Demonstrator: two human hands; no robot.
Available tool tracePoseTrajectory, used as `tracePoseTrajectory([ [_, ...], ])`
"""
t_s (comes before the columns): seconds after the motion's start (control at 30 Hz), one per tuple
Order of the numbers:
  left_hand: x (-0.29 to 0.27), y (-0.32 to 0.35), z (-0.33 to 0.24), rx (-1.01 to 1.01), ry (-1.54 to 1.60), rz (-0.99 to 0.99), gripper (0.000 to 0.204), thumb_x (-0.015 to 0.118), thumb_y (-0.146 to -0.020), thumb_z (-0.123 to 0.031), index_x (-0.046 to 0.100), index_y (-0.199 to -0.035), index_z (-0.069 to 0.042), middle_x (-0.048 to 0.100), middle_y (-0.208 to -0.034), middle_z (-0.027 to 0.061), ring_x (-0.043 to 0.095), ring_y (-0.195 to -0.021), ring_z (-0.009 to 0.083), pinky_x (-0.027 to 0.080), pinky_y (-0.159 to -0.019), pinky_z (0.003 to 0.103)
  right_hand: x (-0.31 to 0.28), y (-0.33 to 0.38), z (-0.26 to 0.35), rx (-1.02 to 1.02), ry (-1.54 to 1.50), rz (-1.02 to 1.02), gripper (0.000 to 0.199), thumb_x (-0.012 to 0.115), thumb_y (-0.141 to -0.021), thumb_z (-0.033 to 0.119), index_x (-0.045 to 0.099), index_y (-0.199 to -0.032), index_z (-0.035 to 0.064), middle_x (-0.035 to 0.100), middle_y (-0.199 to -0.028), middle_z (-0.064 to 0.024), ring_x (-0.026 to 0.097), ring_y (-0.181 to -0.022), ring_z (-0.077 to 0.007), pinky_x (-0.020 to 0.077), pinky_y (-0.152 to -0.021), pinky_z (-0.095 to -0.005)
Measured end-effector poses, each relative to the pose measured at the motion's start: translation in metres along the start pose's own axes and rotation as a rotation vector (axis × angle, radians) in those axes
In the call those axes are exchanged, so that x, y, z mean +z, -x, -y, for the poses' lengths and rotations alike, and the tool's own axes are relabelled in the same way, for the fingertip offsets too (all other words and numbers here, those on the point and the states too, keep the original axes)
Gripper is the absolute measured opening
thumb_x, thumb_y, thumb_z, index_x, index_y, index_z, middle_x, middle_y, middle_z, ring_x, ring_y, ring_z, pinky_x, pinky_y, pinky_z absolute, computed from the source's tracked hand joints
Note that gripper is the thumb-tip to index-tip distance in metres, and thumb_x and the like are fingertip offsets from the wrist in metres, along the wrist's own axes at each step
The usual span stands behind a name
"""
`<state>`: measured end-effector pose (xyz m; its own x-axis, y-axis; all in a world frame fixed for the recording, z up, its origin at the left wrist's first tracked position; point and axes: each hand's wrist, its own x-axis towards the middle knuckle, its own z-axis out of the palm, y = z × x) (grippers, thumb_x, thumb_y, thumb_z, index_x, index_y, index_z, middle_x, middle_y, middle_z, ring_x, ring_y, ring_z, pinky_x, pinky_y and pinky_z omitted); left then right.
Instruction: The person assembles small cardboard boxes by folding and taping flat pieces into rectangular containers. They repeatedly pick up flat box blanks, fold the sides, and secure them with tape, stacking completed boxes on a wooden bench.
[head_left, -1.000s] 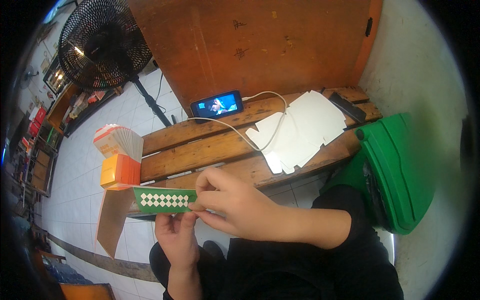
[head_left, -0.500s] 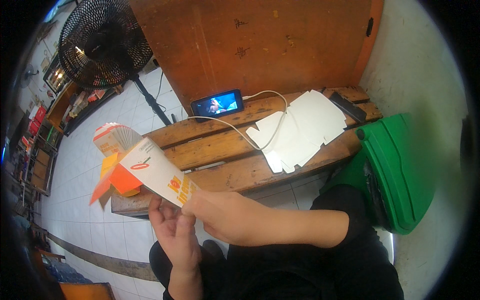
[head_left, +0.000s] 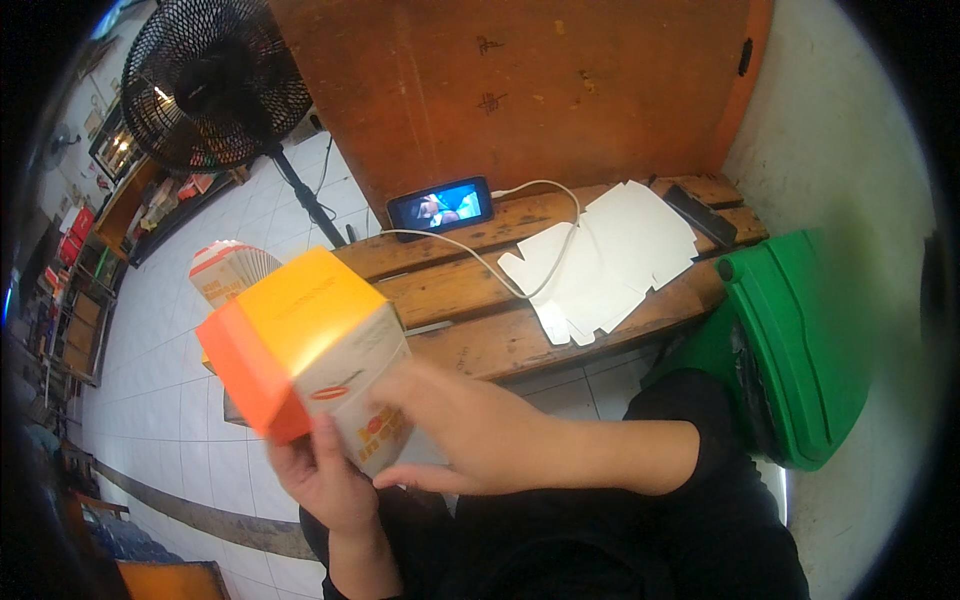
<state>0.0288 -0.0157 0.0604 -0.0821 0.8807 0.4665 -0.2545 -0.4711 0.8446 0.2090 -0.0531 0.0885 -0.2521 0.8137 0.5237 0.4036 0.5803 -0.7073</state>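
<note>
A folding cardboard box (head_left: 320,310), yellow, orange and white, is opened out into a boxy shape above the bench's left end. My left hand (head_left: 330,480) grips its lower orange end, with the thumb pressed against the white printed side. Around the near right corner of that white side is my right hand (head_left: 450,425), slightly blurred. Its fingers lie over the panel while its thumb stretches below the edge. Behind the box, a fanned stack of flat printed cartons (head_left: 230,268) shows partly.
Flat white cardboard blanks (head_left: 610,260) lie on the slatted wooden bench (head_left: 440,355). A phone (head_left: 440,208) with a lit screen leans against the wooden panel (head_left: 540,90), its white cable (head_left: 455,238) crossing the blanks. A green bin (head_left: 800,350) stands right, a black fan (head_left: 215,85) far left.
The carton, flatter before, has been opened out and turned so its yellow face shows. My left hand has shifted left and slightly down along it; my right thumb has spread from the fingers.
</note>
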Motion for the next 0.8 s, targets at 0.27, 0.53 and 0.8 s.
tracePoseTrajectory([
  [0.27, 0.009, -0.004, -0.008, 0.652, -0.923, 0.415, 0.032, 0.074, -0.081, 0.001, 0.071, -0.113, 0.0, 0.069, -0.102, 0.0153, 0.061, -0.085, 0.034, 0.047, -0.078, 0.04, -0.014, 0.0, 0.011, -0.016, 0.148, -0.257, 0.05, 0.081, -0.089, 0.02, 0.061, -0.13, -0.0004, 0.064, -0.124, -0.0213, 0.067, -0.11, -0.0334, 0.0591, -0.092, -0.0362],
  [0.53, 0.007, 0.004, -0.002, 0.078, -0.521, 0.31, 0.018, 0.066, -0.096, 0.001, 0.071, -0.114, 0.001, 0.072, -0.11, 0.0127, 0.067, -0.104, 0.026, 0.051, -0.094, 0.037, -0.02, 0.002, 0.008, -0.204, 0.29, -0.258, 0.024, 0.077, -0.086, 0.0, 0.071, -0.109, -0.0026, 0.073, -0.108, -0.0189, 0.073, -0.101, -0.0326, 0.0604, -0.091, -0.0371],
  [0.8, -0.012, 0.005, 0.011, -0.218, -0.092, 0.241, 0.034, 0.069, -0.097, 0.001, 0.063, -0.131, 0.003, 0.071, -0.125, 0.0114, 0.068, -0.114, 0.0204, 0.05, -0.105, 0.035, -0.016, 0.001, 0.006, -0.258, 0.435, -0.172, 0.023, 0.08, -0.085, 0.005, 0.07, -0.103, -0.0033, 0.07, -0.108, -0.0174, 0.071, -0.102, -0.032, 0.0603, -0.09, -0.0366],
])
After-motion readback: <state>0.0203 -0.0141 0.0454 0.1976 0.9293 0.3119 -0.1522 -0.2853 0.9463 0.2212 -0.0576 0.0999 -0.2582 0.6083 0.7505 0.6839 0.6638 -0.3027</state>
